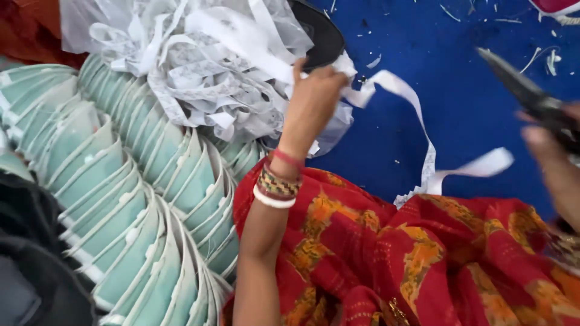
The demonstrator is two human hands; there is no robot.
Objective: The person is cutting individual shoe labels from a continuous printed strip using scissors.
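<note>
The white fabric strip [423, 145] trails from your left hand [314, 99] across the blue floor covering [459, 78] to the edge of the red and orange patterned cloth [423, 259] on your lap. Your left hand pinches its upper end beside the heap of white trimmings [205, 60]. Your right hand [553, 151], blurred, grips dark scissors [525, 90], well apart from the strip. Stacked pale green masks [133, 199] lie left.

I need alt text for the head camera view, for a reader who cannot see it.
The left hand holds a long white strip beside a heap of white strip offcuts, while the blurred right hand holds dark scissors over a blue surface. Rows of pale green face masks lie at left; red patterned cloth covers the lap.
</note>
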